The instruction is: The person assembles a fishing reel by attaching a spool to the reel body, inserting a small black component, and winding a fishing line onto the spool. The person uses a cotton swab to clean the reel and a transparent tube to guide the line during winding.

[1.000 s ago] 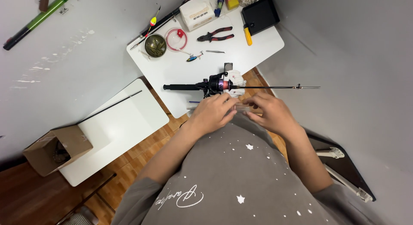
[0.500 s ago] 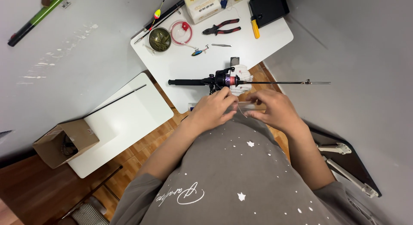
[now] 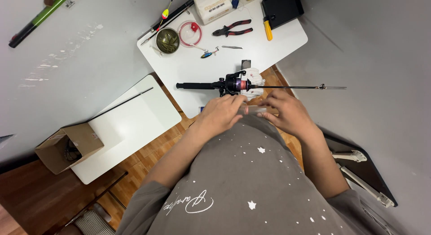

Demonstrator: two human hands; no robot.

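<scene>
A black fishing rod (image 3: 287,87) with a spinning reel (image 3: 235,83) lies across the near edge of a white table (image 3: 197,69). Just in front of it, my left hand (image 3: 222,113) and my right hand (image 3: 287,111) hold a small clear plastic piece (image 3: 254,110) between their fingertips. Both hands hover over my lap, close to the reel but apart from it. A white cloth (image 3: 256,75) lies under the reel.
On the table lie red-handled pliers (image 3: 232,28), a round tin (image 3: 167,40), a coil of red line (image 3: 190,32), a small lure (image 3: 207,53), a white box (image 3: 211,4), a black case (image 3: 282,8). A lower white table (image 3: 134,122) carries a thin rod; a cardboard box (image 3: 69,147) sits left.
The view has shifted slightly, so the table sits higher in frame. My hands stay together below the reel, working the small clear piece.
</scene>
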